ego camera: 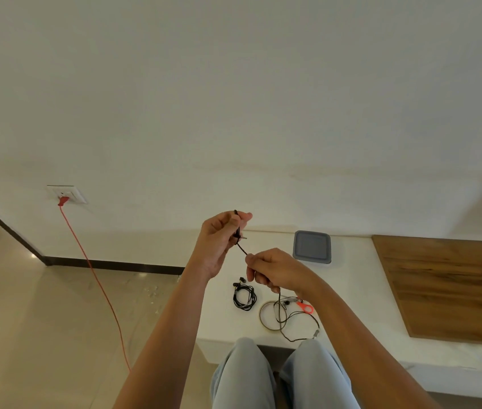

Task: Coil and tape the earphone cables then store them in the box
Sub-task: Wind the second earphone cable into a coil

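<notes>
My left hand [220, 242] is raised above the white table and pinches the plug end of a black earphone cable [281, 312], wrapped round its fingers. My right hand [272, 270] grips the same cable lower down; the rest hangs to the table and trails loose over a roll of clear tape [272, 316]. A second black earphone [244, 296] lies coiled on the table below my hands. The grey box [312, 247], lid on, sits behind my right hand near the wall.
Red-handled scissors [304, 307] lie beside the tape roll. A wooden board [452, 287] covers the table's right part. A red cord [95, 278] runs from a wall socket [67, 194] down across the floor at left. My knees are at the table's front edge.
</notes>
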Motion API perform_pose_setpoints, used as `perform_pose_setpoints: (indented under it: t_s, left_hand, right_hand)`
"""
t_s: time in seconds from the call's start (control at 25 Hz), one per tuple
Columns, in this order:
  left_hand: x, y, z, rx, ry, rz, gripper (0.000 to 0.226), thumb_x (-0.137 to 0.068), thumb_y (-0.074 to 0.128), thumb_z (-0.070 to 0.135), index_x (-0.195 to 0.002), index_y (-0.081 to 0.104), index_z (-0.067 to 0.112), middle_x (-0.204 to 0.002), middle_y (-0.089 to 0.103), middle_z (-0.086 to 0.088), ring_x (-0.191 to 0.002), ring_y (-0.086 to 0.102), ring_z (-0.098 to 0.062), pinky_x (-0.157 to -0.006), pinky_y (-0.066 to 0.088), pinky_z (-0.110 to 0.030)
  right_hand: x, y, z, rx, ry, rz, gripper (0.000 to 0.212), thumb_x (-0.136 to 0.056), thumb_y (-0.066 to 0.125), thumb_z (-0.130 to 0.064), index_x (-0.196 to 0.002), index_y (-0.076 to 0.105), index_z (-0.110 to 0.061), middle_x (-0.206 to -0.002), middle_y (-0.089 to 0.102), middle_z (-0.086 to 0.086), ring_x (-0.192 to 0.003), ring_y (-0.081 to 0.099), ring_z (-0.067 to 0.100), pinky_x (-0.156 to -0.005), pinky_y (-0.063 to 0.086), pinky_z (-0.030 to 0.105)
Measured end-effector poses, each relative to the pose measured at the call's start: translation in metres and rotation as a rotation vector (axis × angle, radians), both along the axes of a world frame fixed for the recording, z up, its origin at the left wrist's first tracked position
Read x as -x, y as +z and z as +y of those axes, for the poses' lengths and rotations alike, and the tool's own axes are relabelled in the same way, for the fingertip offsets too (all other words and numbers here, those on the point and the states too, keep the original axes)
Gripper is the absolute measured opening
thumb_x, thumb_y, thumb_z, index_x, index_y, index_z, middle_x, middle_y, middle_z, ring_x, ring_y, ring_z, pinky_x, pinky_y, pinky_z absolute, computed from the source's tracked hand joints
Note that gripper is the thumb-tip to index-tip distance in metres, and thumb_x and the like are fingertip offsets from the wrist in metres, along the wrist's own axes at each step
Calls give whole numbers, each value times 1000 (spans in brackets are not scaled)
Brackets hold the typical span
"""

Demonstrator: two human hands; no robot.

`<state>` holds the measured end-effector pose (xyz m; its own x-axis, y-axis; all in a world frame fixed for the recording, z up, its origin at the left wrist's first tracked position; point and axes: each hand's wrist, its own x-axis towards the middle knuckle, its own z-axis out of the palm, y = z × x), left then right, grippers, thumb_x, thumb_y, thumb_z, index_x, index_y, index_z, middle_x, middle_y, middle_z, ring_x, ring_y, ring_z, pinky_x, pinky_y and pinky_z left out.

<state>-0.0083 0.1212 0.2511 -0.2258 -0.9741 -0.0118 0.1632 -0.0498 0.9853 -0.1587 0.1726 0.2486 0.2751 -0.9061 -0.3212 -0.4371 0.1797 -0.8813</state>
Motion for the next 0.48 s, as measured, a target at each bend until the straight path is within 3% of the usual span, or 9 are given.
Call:
perform_pose_setpoints:
  t_s: [0.12,0.2,0.36,0.48]
  left_hand:
    - [-2,-7,1,-18,-114,-84,23,-96,52,11,-95,62,-10,-90,71,-8,-87,60,-21,-78,41,-39]
    - [0,-7,8,-44,-222,-95,23,-91,55,13,-90,63,-7,-75,62,-8,-73,49,-24,-75,35,-41]
    - [6,-4,22,-140,-280,-109,23,-96,47,6,-90,69,5,-94,72,-12,-102,67,-25,-87,44,-42]
    - [8,2,35,-187,-298,33,29,-99,40,6,-89,68,5,-99,72,-17,-108,65,-30,-96,46,-53]
  right_hand:
    - [3,22,1,132,-21,55,38,-95,50,-39,-69,66,-17,-53,51,-9,-44,43,4,-45,37,18]
    - [6,33,-4,283,-62,113,32,-93,54,-36,-68,65,-19,-49,48,-11,-44,39,3,-46,35,18]
    - [15,46,-18,490,-249,101,27,-90,58,-27,-68,60,-11,-51,47,-10,-45,38,3,-48,32,12]
    - [24,46,-29,463,-329,35,23,-92,56,-32,-76,64,-16,-56,48,-6,-46,36,4,-49,33,15]
